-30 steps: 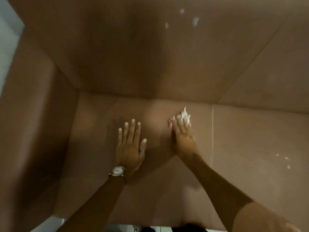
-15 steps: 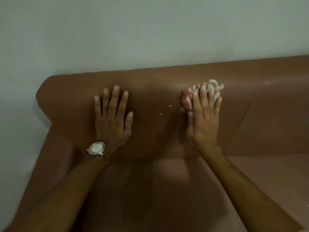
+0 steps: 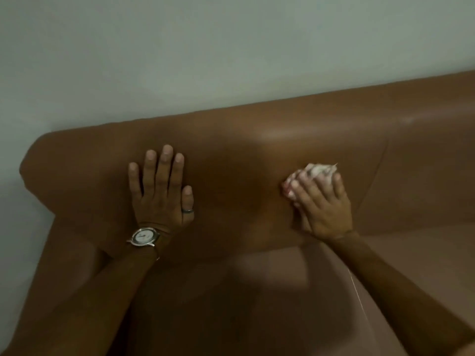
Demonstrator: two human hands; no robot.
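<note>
A brown leather sofa fills the view, its backrest (image 3: 244, 160) running from left to right. My left hand (image 3: 162, 191) lies flat on the backrest with the fingers straight, a watch (image 3: 142, 236) on its wrist. My right hand (image 3: 323, 204) is further right on the backrest. Its fingers curl over a crumpled white and pink cloth wad (image 3: 318, 170) and press it against the leather. Most of the wad is hidden under the fingers.
A pale wall (image 3: 205, 47) rises directly behind the sofa. The seat cushion (image 3: 257, 291) lies below my hands, and the left armrest (image 3: 64, 265) slopes down at the left. A seam (image 3: 377, 170) crosses the backrest to the right of my right hand.
One second ago both hands lay lower, on the seat. They now rest on the backrest. In the last half second my right hand slid rightward with the wad; my left hand stayed put.
</note>
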